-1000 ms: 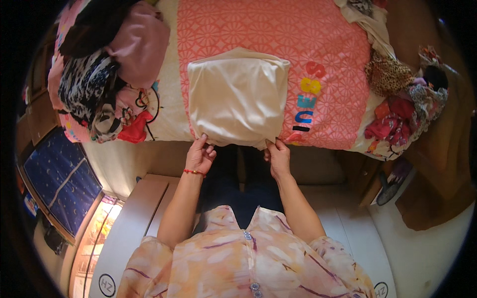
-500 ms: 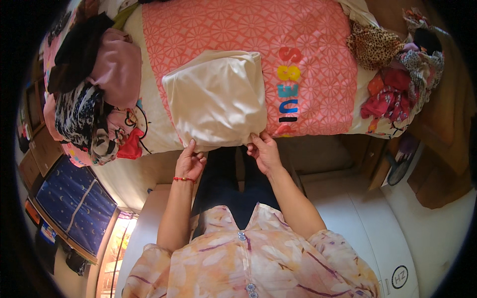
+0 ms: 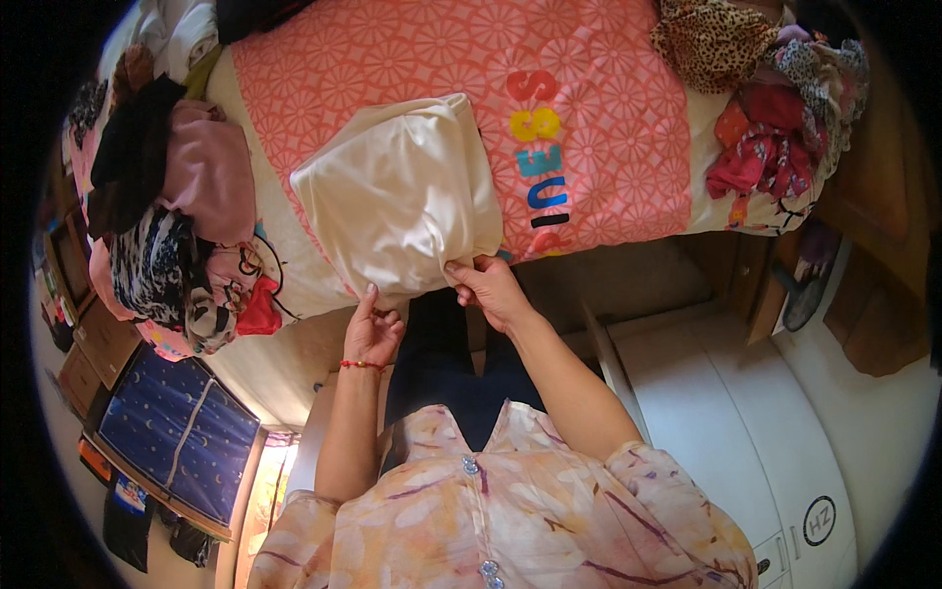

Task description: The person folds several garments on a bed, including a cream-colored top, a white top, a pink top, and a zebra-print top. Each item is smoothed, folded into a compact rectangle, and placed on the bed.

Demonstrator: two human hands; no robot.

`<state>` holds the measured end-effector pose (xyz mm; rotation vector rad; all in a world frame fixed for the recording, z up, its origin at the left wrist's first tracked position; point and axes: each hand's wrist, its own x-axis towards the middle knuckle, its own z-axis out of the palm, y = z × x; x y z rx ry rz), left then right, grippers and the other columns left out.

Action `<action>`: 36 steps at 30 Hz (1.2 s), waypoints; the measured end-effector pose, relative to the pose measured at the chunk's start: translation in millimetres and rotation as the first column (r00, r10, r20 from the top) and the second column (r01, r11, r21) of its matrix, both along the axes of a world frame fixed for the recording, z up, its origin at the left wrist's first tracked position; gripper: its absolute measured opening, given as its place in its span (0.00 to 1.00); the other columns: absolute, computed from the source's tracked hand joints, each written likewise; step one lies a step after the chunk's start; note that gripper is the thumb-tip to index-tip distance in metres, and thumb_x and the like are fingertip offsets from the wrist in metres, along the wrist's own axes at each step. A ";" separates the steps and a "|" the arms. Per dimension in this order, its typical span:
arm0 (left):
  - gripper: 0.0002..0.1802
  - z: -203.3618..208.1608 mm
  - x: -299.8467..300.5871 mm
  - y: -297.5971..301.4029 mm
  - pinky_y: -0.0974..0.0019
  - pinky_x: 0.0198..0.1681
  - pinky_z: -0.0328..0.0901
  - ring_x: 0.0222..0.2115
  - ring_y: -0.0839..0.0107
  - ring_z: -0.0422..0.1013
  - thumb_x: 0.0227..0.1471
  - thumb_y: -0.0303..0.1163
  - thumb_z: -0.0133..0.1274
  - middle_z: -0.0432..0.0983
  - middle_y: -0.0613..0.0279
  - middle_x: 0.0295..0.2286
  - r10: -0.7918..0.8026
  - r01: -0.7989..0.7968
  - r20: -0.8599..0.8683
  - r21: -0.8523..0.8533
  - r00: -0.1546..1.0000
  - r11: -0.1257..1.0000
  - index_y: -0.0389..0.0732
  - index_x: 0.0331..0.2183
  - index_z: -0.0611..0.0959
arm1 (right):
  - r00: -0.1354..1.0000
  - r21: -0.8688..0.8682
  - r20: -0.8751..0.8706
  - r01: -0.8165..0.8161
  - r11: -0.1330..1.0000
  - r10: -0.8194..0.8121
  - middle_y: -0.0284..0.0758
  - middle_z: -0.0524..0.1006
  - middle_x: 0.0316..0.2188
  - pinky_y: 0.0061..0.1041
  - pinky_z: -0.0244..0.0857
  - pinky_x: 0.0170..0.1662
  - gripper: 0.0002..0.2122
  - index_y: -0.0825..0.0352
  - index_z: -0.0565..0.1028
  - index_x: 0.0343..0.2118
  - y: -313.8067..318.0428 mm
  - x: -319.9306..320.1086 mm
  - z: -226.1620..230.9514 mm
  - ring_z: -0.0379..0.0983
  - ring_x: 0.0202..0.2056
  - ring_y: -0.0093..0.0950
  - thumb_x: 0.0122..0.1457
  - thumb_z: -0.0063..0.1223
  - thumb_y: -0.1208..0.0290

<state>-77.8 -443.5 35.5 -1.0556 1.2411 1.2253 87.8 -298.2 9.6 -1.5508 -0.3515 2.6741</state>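
We saw bold multicoloured letters [image 3: 538,162] running down the pink bedspread [image 3: 628,118], and a dark ringed mark [image 3: 819,520] on the white panel [image 3: 716,393] at lower right. The white cloth [image 3: 402,196] lay on the bedspread at its near edge. Our right hand [image 3: 491,293] pinched its near edge, closer to our left hand [image 3: 373,339] than a second earlier. Our left thumb touched the near left edge, fingers curled; we couldn't tell whether they gripped.
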 end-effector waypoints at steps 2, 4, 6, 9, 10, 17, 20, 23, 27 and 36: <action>0.10 4.4 2.0 7.8 0.71 0.22 0.57 0.19 0.74 0.60 0.48 0.39 0.59 0.67 0.70 0.23 -0.030 0.029 -0.009 -0.058 1.000 0.998 0.48 0.29 0.74 | 0.999 0.151 0.032 -0.022 0.988 0.017 0.28 0.72 0.21 0.15 0.60 0.22 0.08 0.68 0.73 0.30 -0.7 -1.3 0.7 0.63 0.19 0.16 0.53 0.58 0.69; 0.10 7.8 1.9 13.6 0.71 0.22 0.57 0.20 0.74 0.60 0.49 0.39 0.59 0.67 0.70 0.23 -0.085 0.083 -0.013 -0.110 0.996 0.990 0.48 0.30 0.75 | 0.997 0.211 0.067 -0.047 0.976 0.033 0.29 0.72 0.21 0.14 0.58 0.20 0.08 0.68 0.74 0.29 -1.7 -2.6 3.7 0.64 0.18 0.17 0.54 0.58 0.69; 0.11 6.3 -1.3 7.2 0.71 0.21 0.57 0.20 0.74 0.61 0.49 0.39 0.58 0.64 0.70 0.22 -0.094 0.088 -0.056 -0.114 0.994 0.990 0.48 0.32 0.74 | 0.994 0.180 0.096 -0.076 0.981 0.060 0.30 0.73 0.21 0.14 0.57 0.19 0.08 0.69 0.74 0.29 2.3 -1.9 14.3 0.64 0.17 0.17 0.55 0.56 0.68; 0.09 10.0 -5.8 6.9 0.73 0.18 0.53 0.15 0.78 0.56 0.52 0.39 0.55 0.62 0.72 0.18 -0.179 0.168 -0.114 -0.101 0.977 0.981 0.49 0.31 0.73 | 0.999 0.125 0.023 -0.031 0.992 0.028 0.32 0.74 0.21 0.15 0.57 0.18 0.08 0.69 0.74 0.29 6.2 4.5 13.1 0.67 0.18 0.19 0.57 0.53 0.69; 0.08 12.2 -8.2 7.9 0.73 0.18 0.51 0.14 0.78 0.54 0.53 0.40 0.54 0.62 0.73 0.17 -0.198 0.190 -0.111 -0.077 0.974 0.979 0.49 0.31 0.73 | 0.999 0.123 0.046 -0.010 0.992 0.005 0.35 0.75 0.18 0.15 0.58 0.18 0.09 0.69 0.73 0.27 6.0 5.1 12.8 0.66 0.15 0.18 0.58 0.49 0.69; 0.09 28.2 -15.2 22.2 0.73 0.21 0.61 0.23 0.74 0.67 0.53 0.39 0.54 0.72 0.68 0.26 -0.127 0.128 -0.010 0.117 0.992 0.985 0.47 0.33 0.74 | 0.995 0.119 -0.100 0.017 0.993 -0.005 0.36 0.76 0.31 0.21 0.71 0.27 0.11 0.69 0.70 0.40 22.3 -2.5 19.7 0.77 0.29 0.28 0.63 0.43 0.66; 0.10 32.5 -26.0 22.2 0.67 0.29 0.71 0.31 0.69 0.73 0.53 0.37 0.54 0.73 0.66 0.28 -0.133 0.138 -0.072 0.079 0.989 0.987 0.46 0.36 0.74 | 0.997 0.233 -0.053 -0.047 0.971 0.061 0.38 0.76 0.34 0.24 0.71 0.35 0.10 0.70 0.70 0.40 30.7 -2.6 14.8 0.77 0.33 0.29 0.63 0.40 0.69; 0.11 47.4 -35.4 33.1 0.66 0.30 0.72 0.31 0.69 0.72 0.53 0.37 0.53 0.73 0.66 0.30 -0.157 0.168 -0.160 0.058 0.975 0.984 0.45 0.38 0.74 | 0.992 0.357 -0.083 -0.055 0.933 0.090 0.36 0.76 0.37 0.25 0.68 0.42 0.13 0.70 0.70 0.43 38.6 1.5 6.0 0.75 0.37 0.28 0.63 0.41 0.66; 0.20 53.4 -46.9 41.5 0.62 0.36 0.72 0.40 0.59 0.72 0.55 0.38 0.50 0.72 0.57 0.41 -0.198 0.242 -0.274 0.137 0.941 0.961 0.42 0.48 0.70 | 0.991 0.422 -0.065 -0.080 0.903 0.118 0.32 0.74 0.40 0.25 0.66 0.46 0.15 0.68 0.71 0.46 53.2 -6.5 16.9 0.71 0.41 0.23 0.63 0.43 0.63; 0.23 49.1 -49.1 48.6 0.54 0.51 0.61 0.46 0.62 0.67 0.54 0.39 0.50 0.70 0.60 0.46 -0.162 0.239 -0.336 0.201 0.928 0.950 0.42 0.50 0.70 | 0.987 0.218 -0.162 0.040 0.975 -0.005 0.33 0.73 0.42 0.32 0.68 0.48 0.14 0.69 0.69 0.48 73.2 -6.6 34.2 0.71 0.43 0.26 0.64 0.41 0.66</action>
